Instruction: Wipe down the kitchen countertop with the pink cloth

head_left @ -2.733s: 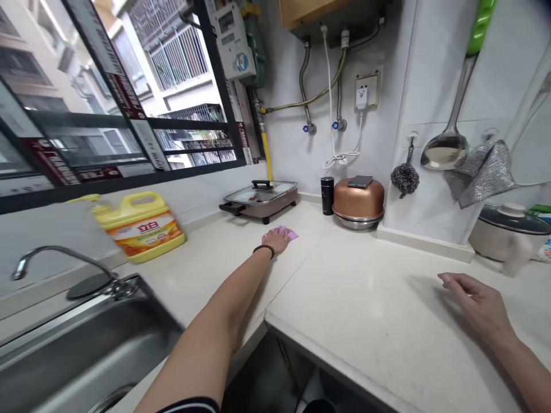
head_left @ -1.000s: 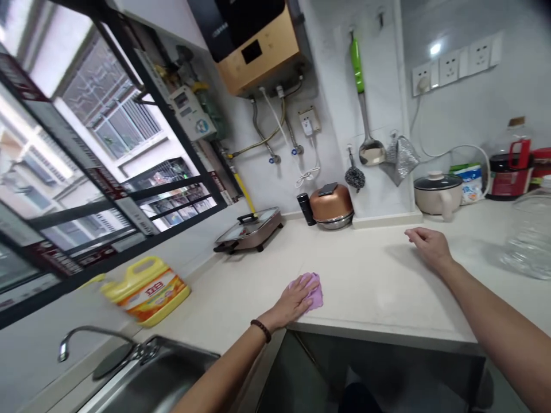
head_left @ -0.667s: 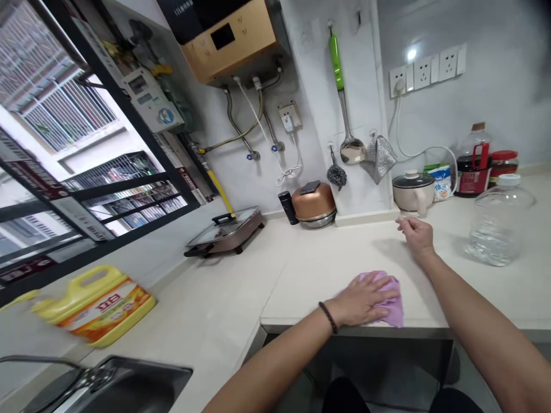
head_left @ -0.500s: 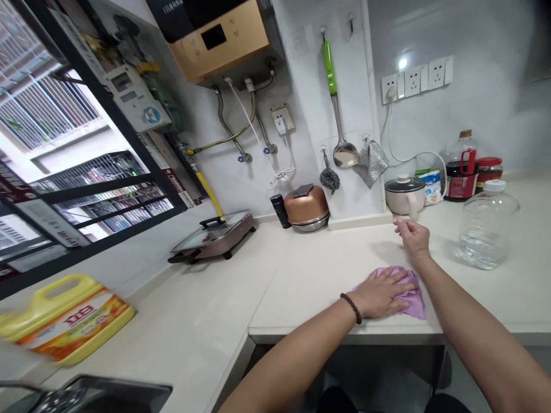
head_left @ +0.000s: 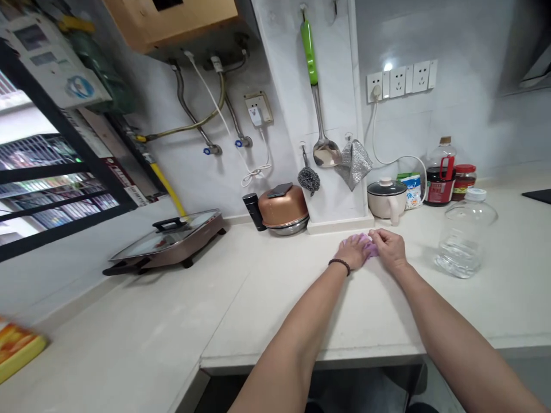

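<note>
My left hand (head_left: 353,252), with a dark beaded bracelet at the wrist, lies flat with fingers spread on a lilac cloth (head_left: 369,245). The cloth is on the pale countertop near the foot of the wall pillar and is partly covered by the hand. Right beside it, my right hand (head_left: 391,248) is closed, thumb and fingers pinched together at the cloth's right edge. Whether anything is inside those fingers cannot be seen. Just behind the right hand stands a cream pot with a glass lid (head_left: 387,198).
To the right stands a clear plastic jug (head_left: 462,246) with some liquid. A dark bottle (head_left: 439,180) and a red-lidded jar (head_left: 465,179) are by the wall. Further left are a copper-coloured domed pot (head_left: 282,209) and an electric pan (head_left: 172,238). A green-handled ladle (head_left: 321,115) hangs above.
My left hand has slid the cloth forward, away from the counter's front edge, toward the pillar. My right hand has come closer to it, still closed. The view has turned right.
</note>
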`<state>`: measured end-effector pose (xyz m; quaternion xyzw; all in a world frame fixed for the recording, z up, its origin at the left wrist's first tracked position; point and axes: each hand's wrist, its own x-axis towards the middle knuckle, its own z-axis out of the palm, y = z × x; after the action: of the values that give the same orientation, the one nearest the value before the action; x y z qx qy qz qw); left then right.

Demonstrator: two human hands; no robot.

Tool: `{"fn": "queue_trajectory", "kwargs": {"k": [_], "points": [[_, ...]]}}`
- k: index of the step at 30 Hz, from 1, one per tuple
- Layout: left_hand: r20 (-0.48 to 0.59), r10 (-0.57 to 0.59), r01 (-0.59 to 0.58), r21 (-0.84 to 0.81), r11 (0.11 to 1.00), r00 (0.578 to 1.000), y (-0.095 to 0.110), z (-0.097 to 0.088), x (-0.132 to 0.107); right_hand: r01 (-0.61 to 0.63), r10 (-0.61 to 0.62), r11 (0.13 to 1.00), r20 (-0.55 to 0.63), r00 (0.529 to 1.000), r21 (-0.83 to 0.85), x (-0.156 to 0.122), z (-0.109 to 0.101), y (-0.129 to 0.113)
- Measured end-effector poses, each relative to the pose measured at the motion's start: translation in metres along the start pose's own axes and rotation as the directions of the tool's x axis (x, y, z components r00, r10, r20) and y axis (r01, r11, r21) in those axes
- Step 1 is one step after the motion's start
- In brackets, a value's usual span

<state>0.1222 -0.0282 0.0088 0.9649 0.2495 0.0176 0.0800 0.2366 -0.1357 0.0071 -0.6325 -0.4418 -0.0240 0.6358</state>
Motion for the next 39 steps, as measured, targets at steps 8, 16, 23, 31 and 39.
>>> {"fn": "queue_trajectory", "kwargs": {"k": [8, 16, 23, 31, 39], "points": [[-0.017, -0.173, 0.173, -0.007, 0.985, 0.985, -0.043, -0.015, -0.021, 0.015, -0.009, 0.994, 0.052, 0.999, -0.111, -0.001, 0.002, 0.006], [0.017, -0.111, 0.111, -0.020, 0.994, 0.994, -0.039, -0.014, -0.094, 0.004, 0.008, 0.988, 0.077, 0.997, -0.153, -0.003, 0.007, 0.008], [0.007, 0.151, -0.144, -0.281, 0.949, 0.988, 0.001, -0.008, -0.125, 0.058, -0.038, 0.984, 0.121, 0.992, -0.169, -0.008, 0.007, 0.008], [-0.556, -0.494, 0.240, -0.469, 0.850, 0.668, -0.058, -0.039, -0.125, 0.277, -0.257, 0.961, 0.315, 0.914, -0.021, -0.020, 0.005, -0.018], [-0.479, -0.586, 0.352, -0.493, 0.795, 0.653, -0.075, -0.032, -0.117, 0.529, -0.374, 0.849, 0.700, 0.608, -0.006, -0.064, 0.034, -0.049]]}}
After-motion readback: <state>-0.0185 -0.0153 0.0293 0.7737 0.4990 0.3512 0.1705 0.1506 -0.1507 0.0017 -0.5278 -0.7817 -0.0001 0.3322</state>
